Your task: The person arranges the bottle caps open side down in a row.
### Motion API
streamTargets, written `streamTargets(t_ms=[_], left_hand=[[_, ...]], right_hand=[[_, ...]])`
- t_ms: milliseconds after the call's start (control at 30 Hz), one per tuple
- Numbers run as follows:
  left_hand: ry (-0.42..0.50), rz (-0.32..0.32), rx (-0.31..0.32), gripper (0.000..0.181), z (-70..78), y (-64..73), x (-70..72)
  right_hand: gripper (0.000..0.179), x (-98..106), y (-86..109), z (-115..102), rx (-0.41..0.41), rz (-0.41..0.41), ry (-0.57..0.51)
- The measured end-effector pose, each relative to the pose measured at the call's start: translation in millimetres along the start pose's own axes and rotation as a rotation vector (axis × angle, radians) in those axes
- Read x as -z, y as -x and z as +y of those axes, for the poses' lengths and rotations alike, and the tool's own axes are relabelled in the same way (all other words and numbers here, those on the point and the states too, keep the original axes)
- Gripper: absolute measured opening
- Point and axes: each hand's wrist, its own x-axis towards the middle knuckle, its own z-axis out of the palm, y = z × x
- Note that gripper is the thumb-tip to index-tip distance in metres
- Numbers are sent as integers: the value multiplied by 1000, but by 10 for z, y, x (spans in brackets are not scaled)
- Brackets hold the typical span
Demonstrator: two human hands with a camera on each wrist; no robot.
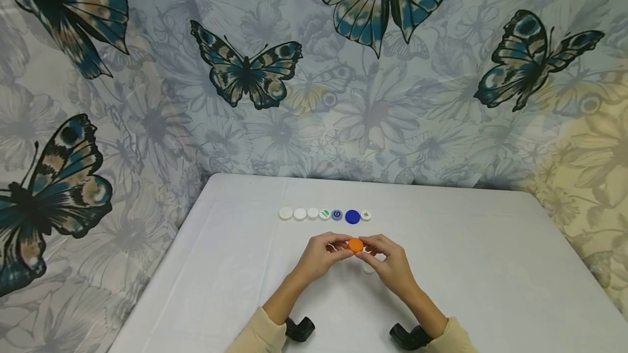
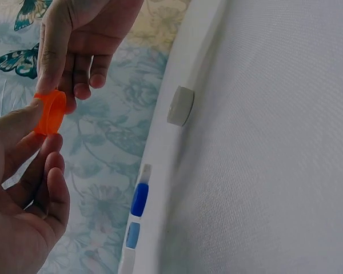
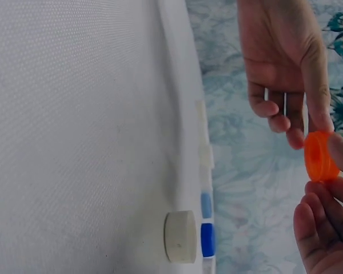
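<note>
An orange bottle cap (image 1: 355,245) is held up above the table between both hands. My left hand (image 1: 318,256) pinches its left side with thumb and fingertips. On the opposite side, my right hand (image 1: 391,263) pinches it the same way. The left wrist view shows the orange cap (image 2: 51,112) tilted on edge, and its hollow side shows in the right wrist view (image 3: 315,155). Partly hidden behind the right hand, a white cap (image 1: 368,269) lies on the table; the right wrist view shows this white cap (image 3: 180,237) closer.
Beyond the hands, several caps lie in a row: white caps (image 1: 300,214), one with a green mark (image 1: 325,214), a light blue one (image 1: 336,215), a dark blue one (image 1: 352,217) and a small white one (image 1: 365,215). White cloth covers the table (image 1: 221,266); a butterfly-patterned curtain (image 1: 314,140) hangs behind.
</note>
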Motion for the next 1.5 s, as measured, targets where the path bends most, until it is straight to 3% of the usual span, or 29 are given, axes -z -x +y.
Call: streamTargets(t_ms=[167,533,700,833,1100,1500], left_hand=[[-76,-9,-39,29,23,-16,10],[-187,-34,-41,33,60,-77,-28],[-201,-35,-62,32,74,-96,-51],[-223,-45,-40,32,60,-154,-83],[-308,-59,-3,31,-19,-468,-228],[-460,-89,11,29,-130,-1010,-413]], right_hand=[[29,8,1,32,-30,-30,9],[30,79,-46,61,-59,-77,36],[30,102,-50,83,-72,-88,38],[29,122,-87,118,-99,-112,56],[30,219,-289,309,-201,-210,117],[30,359,-642,727,-234,-287,184]])
